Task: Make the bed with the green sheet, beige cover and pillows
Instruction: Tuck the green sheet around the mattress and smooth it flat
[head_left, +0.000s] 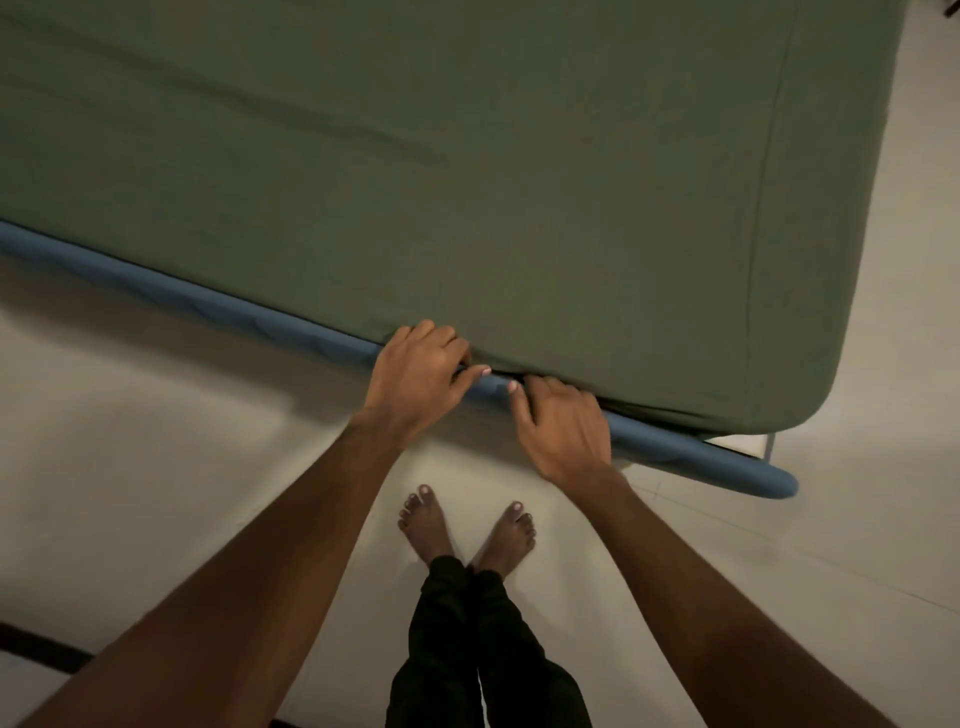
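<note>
The green sheet (467, 171) lies stretched over the mattress and fills the upper part of the view, with a few shallow creases. A blue padded bed rail (208, 306) runs along the near side below it. My left hand (421, 374) and my right hand (561, 426) sit side by side at the sheet's lower edge. Their fingers curl under the edge, between mattress and rail, and the fingertips are hidden there. The beige cover and the pillows are out of sight.
Pale tiled floor (156, 467) surrounds the bed. My bare feet (467, 530) stand close to the rail, legs in dark trousers. The mattress's rounded corner (810, 410) is at the right, above the rail's end (779, 480). A dark strip (41, 649) crosses the floor at lower left.
</note>
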